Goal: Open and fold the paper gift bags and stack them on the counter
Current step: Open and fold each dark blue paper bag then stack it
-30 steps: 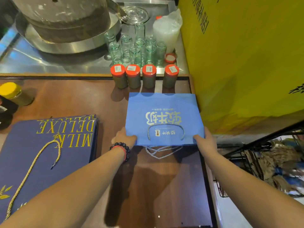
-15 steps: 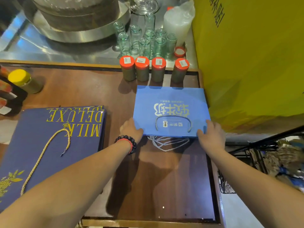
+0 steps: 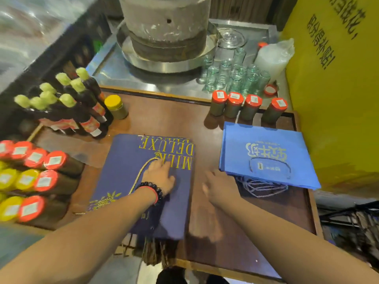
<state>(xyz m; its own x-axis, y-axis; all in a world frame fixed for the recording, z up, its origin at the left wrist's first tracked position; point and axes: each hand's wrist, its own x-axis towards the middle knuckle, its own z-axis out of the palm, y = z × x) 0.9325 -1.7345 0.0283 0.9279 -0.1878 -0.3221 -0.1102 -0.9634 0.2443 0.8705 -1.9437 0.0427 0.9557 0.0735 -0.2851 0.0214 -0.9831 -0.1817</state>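
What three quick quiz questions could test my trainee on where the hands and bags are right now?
1. True or false: the left hand rests on the flat dark navy paper gift bag with gold lettering.
2. Which hand wears the black bead bracelet?
3. The right hand is: A) gripping the light blue paper gift bag; B) open beside it; C) holding a red-lidded jar.

Key: 1 true; 2 left; 3 B.

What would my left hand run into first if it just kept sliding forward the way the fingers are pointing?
The left hand lies flat on the navy bag, fingers pointing away toward the gold MILK DELUXE lettering. Going straight on, it would cross that print, leave the bag's far edge, then probably meet bare counter.
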